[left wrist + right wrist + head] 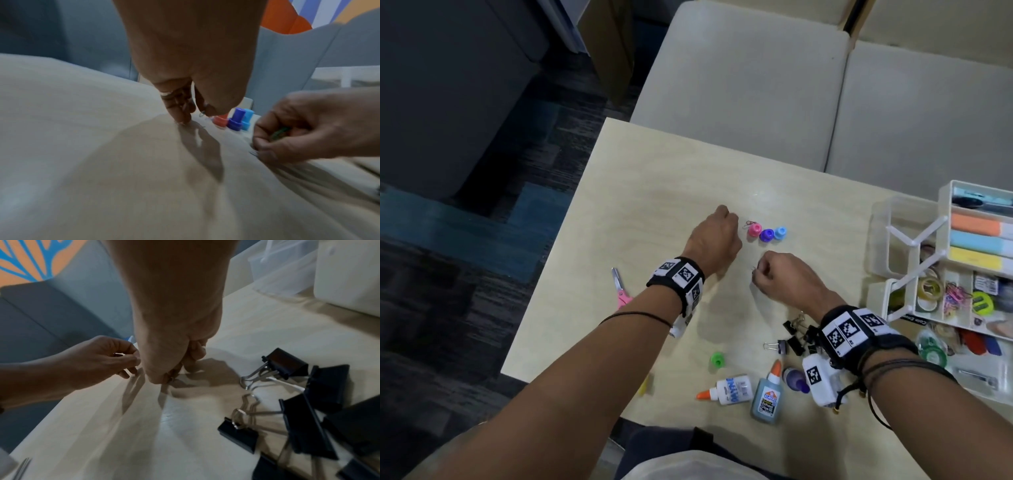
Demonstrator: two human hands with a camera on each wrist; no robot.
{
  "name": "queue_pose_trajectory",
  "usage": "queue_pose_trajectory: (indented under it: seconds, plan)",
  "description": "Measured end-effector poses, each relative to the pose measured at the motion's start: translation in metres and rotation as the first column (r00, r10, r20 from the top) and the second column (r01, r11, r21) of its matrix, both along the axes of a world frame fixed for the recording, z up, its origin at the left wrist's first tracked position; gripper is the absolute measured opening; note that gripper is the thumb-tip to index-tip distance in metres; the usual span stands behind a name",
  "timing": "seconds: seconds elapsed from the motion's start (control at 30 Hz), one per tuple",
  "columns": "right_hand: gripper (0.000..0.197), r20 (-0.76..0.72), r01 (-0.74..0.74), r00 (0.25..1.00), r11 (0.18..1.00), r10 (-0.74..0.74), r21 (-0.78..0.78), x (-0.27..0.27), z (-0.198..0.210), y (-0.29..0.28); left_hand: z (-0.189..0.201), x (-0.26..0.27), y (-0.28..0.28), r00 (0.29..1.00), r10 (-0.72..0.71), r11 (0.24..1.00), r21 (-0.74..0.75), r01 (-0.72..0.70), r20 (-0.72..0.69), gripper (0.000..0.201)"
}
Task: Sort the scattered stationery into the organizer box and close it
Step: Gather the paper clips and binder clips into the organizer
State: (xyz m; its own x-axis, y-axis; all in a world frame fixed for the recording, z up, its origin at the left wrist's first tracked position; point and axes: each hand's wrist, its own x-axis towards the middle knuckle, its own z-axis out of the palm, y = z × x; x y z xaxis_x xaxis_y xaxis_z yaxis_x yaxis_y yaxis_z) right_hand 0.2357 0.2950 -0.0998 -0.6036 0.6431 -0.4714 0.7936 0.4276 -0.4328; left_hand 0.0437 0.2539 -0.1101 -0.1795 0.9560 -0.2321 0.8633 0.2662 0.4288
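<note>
Paperclips point(279, 132) were light, thin and slippery; right hand point(782, 274) pinched several, left hand point(714, 240) pinched one point(202, 113) off the table point(654, 192); better held across their loops.

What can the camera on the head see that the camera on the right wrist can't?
Only the head camera shows the scissors, the glue bottles, the little colored caps and the organizer box with its filled compartments. Only the right wrist camera shows the black binder clips close up, with their wire handles. Both show the table, the left hand and the right hand.
</note>
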Motion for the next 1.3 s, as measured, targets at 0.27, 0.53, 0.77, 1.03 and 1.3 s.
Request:
queue_pose_trajectory:
  seconds: [0.27,0.53,0.77,1.03,1.3]
  plan:
    - [0.027,-0.092,0.153,0.978,0.948,-0.185,-0.281,0.014,-0.005,0.003,0.000,-0.014,0.040,0.995,-0.010,0.999,0.037,0.006,0.101,0.041]
    - [0.033,-0.174,0.385,0.870,0.857,-0.460,-0.343,0.045,-0.004,0.019,-0.004,-0.012,0.045,0.971,-0.236,0.969,-0.065,0.237,0.032,0.055]
    - [0.027,-0.262,0.507,0.682,0.700,-0.682,-0.502,0.050,-0.009,0.019,0.000,-0.012,0.049,0.970,-0.235,0.964,-0.116,0.240,0.053,0.044]
    - [0.009,-0.175,0.285,0.924,0.919,-0.339,-0.272,0.058,-0.011,0.011,-0.009,-0.009,0.048,0.980,-0.189,0.978,-0.074,0.194,0.065,0.014]
    - [0.011,0.008,0.023,1.000,0.999,-0.023,0.032,0.030,0.000,0.004,0.000,-0.015,0.038,0.996,0.017,0.994,-0.107,-0.008,0.083,0.013]
